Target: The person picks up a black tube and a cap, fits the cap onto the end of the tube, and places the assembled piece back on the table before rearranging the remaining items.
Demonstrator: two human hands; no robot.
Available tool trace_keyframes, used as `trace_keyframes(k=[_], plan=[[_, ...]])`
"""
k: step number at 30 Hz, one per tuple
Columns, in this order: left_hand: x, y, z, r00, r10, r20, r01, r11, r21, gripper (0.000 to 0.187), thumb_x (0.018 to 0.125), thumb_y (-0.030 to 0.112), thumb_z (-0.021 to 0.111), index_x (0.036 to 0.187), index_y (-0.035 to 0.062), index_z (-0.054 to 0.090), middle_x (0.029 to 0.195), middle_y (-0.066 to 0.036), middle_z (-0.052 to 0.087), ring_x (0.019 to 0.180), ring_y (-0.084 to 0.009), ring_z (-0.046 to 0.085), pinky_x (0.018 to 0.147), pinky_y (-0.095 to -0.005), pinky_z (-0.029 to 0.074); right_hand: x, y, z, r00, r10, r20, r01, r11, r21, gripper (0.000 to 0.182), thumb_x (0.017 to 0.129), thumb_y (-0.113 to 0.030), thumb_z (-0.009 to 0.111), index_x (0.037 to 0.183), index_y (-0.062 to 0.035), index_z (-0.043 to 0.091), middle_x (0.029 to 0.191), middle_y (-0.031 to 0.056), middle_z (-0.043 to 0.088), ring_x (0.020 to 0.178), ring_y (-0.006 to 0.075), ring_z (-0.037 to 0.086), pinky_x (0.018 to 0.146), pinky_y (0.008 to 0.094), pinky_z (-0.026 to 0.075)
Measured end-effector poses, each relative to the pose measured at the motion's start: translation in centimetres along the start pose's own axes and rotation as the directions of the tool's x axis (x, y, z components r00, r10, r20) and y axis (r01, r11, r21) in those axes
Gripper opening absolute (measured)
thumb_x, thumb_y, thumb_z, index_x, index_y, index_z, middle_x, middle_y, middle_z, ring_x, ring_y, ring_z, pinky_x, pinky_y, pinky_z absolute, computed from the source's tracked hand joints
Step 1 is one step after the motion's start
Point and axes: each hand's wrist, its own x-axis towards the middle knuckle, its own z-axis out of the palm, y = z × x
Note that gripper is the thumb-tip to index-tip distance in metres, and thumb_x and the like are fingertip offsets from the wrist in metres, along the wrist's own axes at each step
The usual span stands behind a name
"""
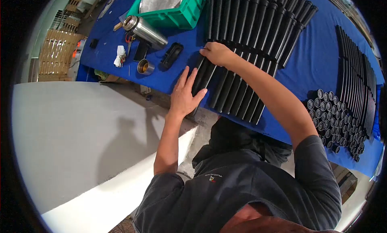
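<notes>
Rows of black tubes (242,90) lie side by side on the blue cloth of the table (302,78). At the left end of the nearest row, my left hand (187,95) rests with fingers spread against a black tube (200,78). My right hand (217,54) is closed around the far end of the tubes there; its fingertips are partly hidden, and what exactly they hold is not clear. Behind it, a further row of black tubes (246,19) reaches towards the back.
Left of the tubes are a steel flask (147,31), a metal cup (145,67), a black object (172,55) and white tissue (119,56). A green crate (173,18) stands behind. Stacked tubes (328,116) lie at the right. A white surface (72,132) is at left.
</notes>
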Motion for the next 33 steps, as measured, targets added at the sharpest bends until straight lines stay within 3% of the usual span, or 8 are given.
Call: trace_keyframes(k=[3,6,9,15,22,27,29,33], plan=[[-0.4,-0.4,0.7,0.997,0.07,-0.028,-0.069,0.997,0.037,0.066,0.091,0.036,0.068,0.148,0.0086,0.049,0.155,-0.024,0.039,0.138,-0.0434,0.044,0.112,-0.0493,0.039,0.7,0.2,0.4,0.997,-0.081,0.017,0.083,0.964,-0.254,0.044,0.098,-0.033,0.057,0.113,0.0076,0.065,0.107,0.0262,0.071,0.099,0.0422,0.07,0.088,0.0493,0.055],[-0.7,-0.3,0.6,0.998,0.058,-0.008,-0.057,0.997,0.058,0.064,0.092,0.036,0.066,0.147,0.0073,0.049,0.154,-0.025,0.041,0.135,-0.0433,0.048,0.11,-0.049,0.042,-0.5,-2.4,-0.8,0.978,0.183,0.102,-0.167,0.974,-0.151,0.043,0.098,-0.027,0.058,0.12,0.0103,0.056,0.109,0.0281,0.07,0.09,0.0387,0.073,0.075,0.0453,0.061],[-0.8,-0.2,0.7,0.999,0.035,-0.008,-0.035,0.999,0.04,0.064,0.093,0.036,0.066,0.148,0.0074,0.049,0.154,-0.024,0.041,0.134,-0.0428,0.049,0.108,-0.0483,0.044,-0.3,-2.6,-0.9,0.98,0.175,0.091,-0.163,0.978,-0.128,0.042,0.097,-0.022,0.059,0.122,0.011,0.051,0.11,0.0299,0.068,0.082,0.0358,0.075,0.065,0.0409,0.063],[-1.2,0.3,0.3,1.0,0.02,-0.006,-0.02,1.0,-0.006,0.062,0.093,0.034,0.067,0.147,0.0069,0.051,0.153,-0.025,0.043,0.134,-0.0445,0.05,0.108,-0.046,0.044,-1.3,-3.0,-1.8,0.981,0.175,0.087,-0.168,0.982,-0.082,0.039,0.098,-0.021,0.058,0.123,0.0081,0.054,0.116,0.0291,0.066,0.087,0.0381,0.074,0.07,0.0424,0.063],[-1.9,0.4,0.9,0.999,-0.025,-0.047,0.028,0.997,0.075,0.063,0.093,0.038,0.067,0.146,0.0072,0.052,0.155,-0.021,0.042,0.134,-0.0403,0.051,0.105,-0.0466,0.048,-3.1,-2.2,0.2,0.974,-0.19,-0.125,0.132,0.92,-0.37,0.029,0.088,-0.008,0.058,0.115,0.0033,0.058,0.119,0.0274,0.062,0.099,0.0451,0.069,0.083,0.0508,0.059],[-1.5,0.4,1.4,0.997,-0.075,-0.026,0.076,0.996,0.049,0.061,0.093,0.037,0.068,0.144,0.0068,0.054,0.156,-0.019,0.042,0.135,-0.0396,0.051,0.107,-0.0455,0.046,-12.8,-0.9,-6.2,0.796,-0.381,-0.47,0.378,0.92,-0.107,0.035,0.093,-0.023,0.068,0.119,-0.0005,0.061,0.109,0.0193,0.067,0.09,0.037,0.071,0.078,0.0486,0.058],[-0.9,0.8,1.4,0.997,-0.069,-0.042,0.07,0.997,0.025,0.059,0.094,0.037,0.068,0.142,0.0059,0.056,0.156,-0.018,0.043,0.135,-0.0395,0.051,0.107,-0.0455,0.046,-17.4,1.4,-7.9,0.81,-0.197,-0.552,0.324,0.936,0.141,0.035,0.093,-0.021,0.07,0.119,-0.0004,0.062,0.105,0.0181,0.067,0.086,0.0351,0.07,0.076,0.0468,0.058],[0.9,3.2,2.3,0.996,-0.045,-0.076,0.048,0.998,0.042,0.052,0.095,0.035,0.068,0.132,-0.0005,0.061,0.151,-0.023,0.047,0.13,-0.041,0.055,0.104,-0.0455,0.049,-24.6,6.8,-6.6,0.818,-0.197,-0.541,0.161,0.98,-0.114,0.062,0.086,-0.028,0.078,0.134,0.0011,0.052,0.125,0.0229,0.059,0.112,0.0403,0.062,0.096,0.0475,0.05]])
